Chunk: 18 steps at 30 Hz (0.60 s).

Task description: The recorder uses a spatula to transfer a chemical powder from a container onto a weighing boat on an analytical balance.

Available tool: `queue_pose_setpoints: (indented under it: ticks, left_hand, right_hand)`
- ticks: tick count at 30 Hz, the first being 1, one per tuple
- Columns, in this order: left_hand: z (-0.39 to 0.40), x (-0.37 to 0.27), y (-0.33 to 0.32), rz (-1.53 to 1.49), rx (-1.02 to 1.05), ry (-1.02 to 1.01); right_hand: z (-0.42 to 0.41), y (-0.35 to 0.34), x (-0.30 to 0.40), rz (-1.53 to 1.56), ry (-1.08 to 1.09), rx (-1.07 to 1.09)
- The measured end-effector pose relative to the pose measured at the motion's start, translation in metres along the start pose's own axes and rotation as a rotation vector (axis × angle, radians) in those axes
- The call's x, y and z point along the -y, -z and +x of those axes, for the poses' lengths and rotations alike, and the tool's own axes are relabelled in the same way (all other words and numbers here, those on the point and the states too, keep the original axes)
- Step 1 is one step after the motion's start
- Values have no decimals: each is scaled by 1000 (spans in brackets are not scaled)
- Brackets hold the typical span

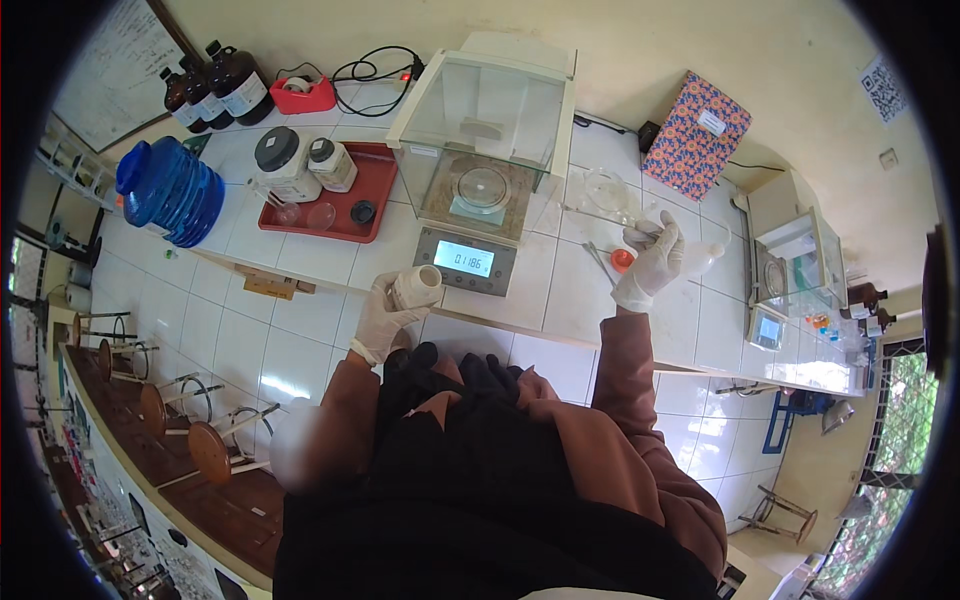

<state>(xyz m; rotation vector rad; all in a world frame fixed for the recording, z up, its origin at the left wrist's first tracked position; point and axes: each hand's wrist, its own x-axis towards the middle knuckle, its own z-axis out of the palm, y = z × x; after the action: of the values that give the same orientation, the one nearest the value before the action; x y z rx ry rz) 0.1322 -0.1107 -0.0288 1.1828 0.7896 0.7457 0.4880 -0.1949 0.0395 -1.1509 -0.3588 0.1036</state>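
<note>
My left hand (pixel 379 319), in a white glove, grips an uncapped white plastic bottle (pixel 418 287) at the bench's front edge, its mouth tipped up to the right. Just right of it stands an analytical balance (pixel 466 259) with a lit display showing digits. A round clear dish (pixel 482 187) sits inside its glass chamber. My gloved right hand (pixel 654 255) hovers over the bench with fingers bent; whether they hold the thin clear rod-like piece (pixel 596 214) by their tips is unclear. Close to that hand lie an orange cap (pixel 621 260), metal spatulas (pixel 598 264) and clear glassware (pixel 604 189).
A red tray (pixel 341 229) bears lidded white jars (pixel 283 174), small dishes and a black cap. Behind are brown bottles (pixel 238 82) and a red tape dispenser (pixel 302 94). A blue water jug (pixel 171 191) stands left. Rightward are a patterned box file (pixel 697 135) and a second balance (pixel 769 328).
</note>
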Motion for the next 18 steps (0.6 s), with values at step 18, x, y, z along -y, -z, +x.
queue_pose_setpoints:
  ticks: [18]
  left_hand:
    - [-1, -14, 48, 74, -136, 9]
  right_hand:
    - [-15, -88, -127, 42, -195, 106]
